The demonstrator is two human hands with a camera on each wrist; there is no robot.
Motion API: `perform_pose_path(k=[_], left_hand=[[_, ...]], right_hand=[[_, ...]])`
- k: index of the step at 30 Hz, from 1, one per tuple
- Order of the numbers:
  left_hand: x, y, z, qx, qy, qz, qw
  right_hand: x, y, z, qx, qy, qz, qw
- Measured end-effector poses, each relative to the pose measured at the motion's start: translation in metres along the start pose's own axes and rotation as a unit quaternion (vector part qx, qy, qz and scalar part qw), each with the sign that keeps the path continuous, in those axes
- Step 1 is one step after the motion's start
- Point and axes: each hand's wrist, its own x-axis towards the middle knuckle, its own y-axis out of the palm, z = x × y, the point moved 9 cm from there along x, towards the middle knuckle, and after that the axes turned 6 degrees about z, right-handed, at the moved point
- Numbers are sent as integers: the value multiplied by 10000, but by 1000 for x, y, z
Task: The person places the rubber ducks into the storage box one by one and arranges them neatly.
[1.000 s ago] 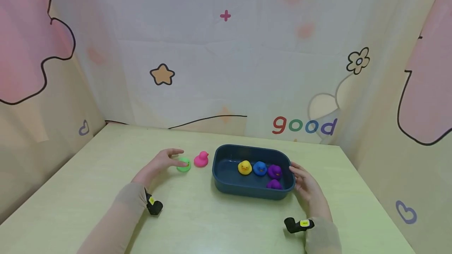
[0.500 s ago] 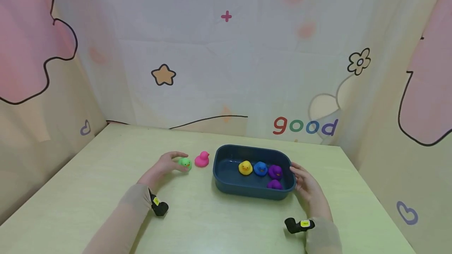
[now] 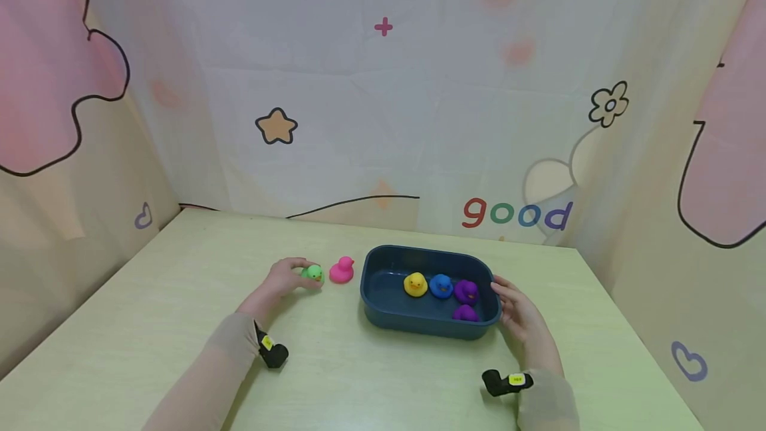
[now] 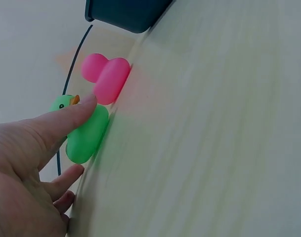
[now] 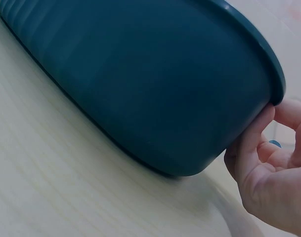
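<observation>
In the head view my left hand [image 3: 287,277] pinches a green rubber duck [image 3: 314,273] on the table, its orange bill facing me. The left wrist view shows the thumb [image 4: 73,114] across the duck's near side; the other fingers are partly hidden behind it. Just to the right sits a pink rubber duck [image 3: 342,271]. My right hand [image 3: 519,309] holds the right end of a dark blue tub [image 3: 419,326], fingertips at the rim and thumb against the outer wall. Inside the tub are a yellow duck [image 3: 415,285], a blue duck [image 3: 441,287] and two purple ducks [image 3: 466,292].
The pale wooden table [image 3: 359,384] meets a printed cloth backdrop [image 3: 335,118] behind the tub. Cloth also hangs at both sides. Each wrist carries a small black camera, such as the left one [image 3: 272,354].
My left hand has shifted slightly right and its fingers have come round the green duck, which has turned and now shows its face more. The right hand and the tub look unmoved.
</observation>
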Motion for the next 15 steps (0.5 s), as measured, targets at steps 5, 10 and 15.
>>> perform_pose_path(k=[5,10,15], left_hand=[[-2,0,-5,-108,73,196,9997],[-2,-5,-9,-178,165,307,9992],[0,-11,-11,-194,314,309,9988]], right_hand=[[1,-1,-1,-57,55,-85,9999],[1,-2,-1,19,97,-106,9999],[1,-1,-1,44,51,-68,10000]])
